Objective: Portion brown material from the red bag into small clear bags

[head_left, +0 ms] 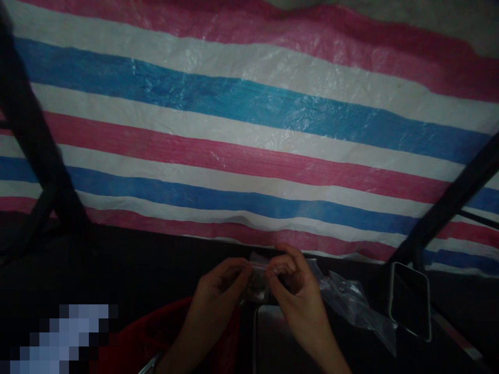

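A small clear zip bag hangs between my two hands, with something small and pale inside that is too dim to make out. My left hand pinches its upper left edge between thumb and fingertips. On the other side, my right hand pinches the upper right edge, its fingers curled. Just below the bag lies a flat grey object with rounded corners, partly covered by my right wrist. To the right of my right hand are crumpled clear plastic bags.
A phone with a dark screen leans at the right. Red fabric lies at lower left. Dark metal legs stand left and right before a striped plastic sheet. A pixelated patch covers the bottom left corner.
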### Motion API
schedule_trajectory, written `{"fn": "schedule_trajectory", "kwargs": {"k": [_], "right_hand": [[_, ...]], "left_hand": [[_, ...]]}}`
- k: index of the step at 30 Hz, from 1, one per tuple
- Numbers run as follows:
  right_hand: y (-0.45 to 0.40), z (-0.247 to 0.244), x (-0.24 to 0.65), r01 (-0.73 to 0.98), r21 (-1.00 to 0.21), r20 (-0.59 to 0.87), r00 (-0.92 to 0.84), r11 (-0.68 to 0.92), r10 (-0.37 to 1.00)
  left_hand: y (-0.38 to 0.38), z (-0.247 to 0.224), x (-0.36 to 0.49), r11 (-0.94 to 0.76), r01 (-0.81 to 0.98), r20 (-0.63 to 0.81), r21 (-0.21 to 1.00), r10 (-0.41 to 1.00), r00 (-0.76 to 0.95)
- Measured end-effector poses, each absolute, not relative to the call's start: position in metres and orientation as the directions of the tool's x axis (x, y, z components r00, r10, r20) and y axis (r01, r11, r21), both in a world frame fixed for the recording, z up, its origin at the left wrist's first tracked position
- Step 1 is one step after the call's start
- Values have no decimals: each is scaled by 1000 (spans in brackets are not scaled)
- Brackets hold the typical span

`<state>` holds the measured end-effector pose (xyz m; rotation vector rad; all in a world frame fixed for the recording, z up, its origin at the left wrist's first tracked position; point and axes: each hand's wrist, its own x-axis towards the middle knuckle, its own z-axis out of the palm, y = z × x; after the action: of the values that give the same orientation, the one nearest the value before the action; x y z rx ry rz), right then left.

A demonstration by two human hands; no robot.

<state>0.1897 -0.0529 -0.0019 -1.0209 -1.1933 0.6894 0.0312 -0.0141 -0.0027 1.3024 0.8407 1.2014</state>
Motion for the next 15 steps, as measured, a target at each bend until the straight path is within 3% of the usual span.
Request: {"fn": "schedule_trajectory", "kwargs": {"k": [15], "right_hand": [[-46, -5, 196, 101, -910, 410, 365, 402, 836]], "left_hand": [[-7, 2, 29, -117, -192, 159, 974, 963, 218]]}}
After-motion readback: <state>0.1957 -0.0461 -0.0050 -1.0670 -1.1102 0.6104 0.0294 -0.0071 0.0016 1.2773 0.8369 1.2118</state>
